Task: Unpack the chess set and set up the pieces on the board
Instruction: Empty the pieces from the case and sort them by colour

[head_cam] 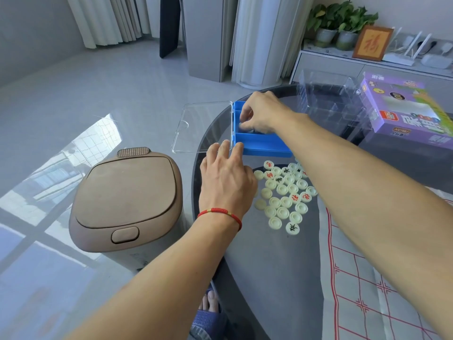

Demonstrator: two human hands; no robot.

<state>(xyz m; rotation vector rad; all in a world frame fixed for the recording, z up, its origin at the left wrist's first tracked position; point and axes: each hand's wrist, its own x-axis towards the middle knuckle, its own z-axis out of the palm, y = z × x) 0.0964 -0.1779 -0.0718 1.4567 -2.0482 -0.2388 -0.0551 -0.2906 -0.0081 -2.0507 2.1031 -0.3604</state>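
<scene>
A blue plastic case lies open on the dark glass table, its clear lid swung out past the table's left edge. My right hand reaches into the case and pinches a round piece. Fingers straight, my left hand rests at the case's near left corner. Several pale round chess pieces lie in a loose heap just in front of the case, some showing red or black characters, many face down. The paper board with red grid lines lies at the lower right.
A brown lidded bin stands on the floor beside the table's left edge. A purple box and a clear plastic insert sit at the table's far right. A foot in a slipper shows below the table edge.
</scene>
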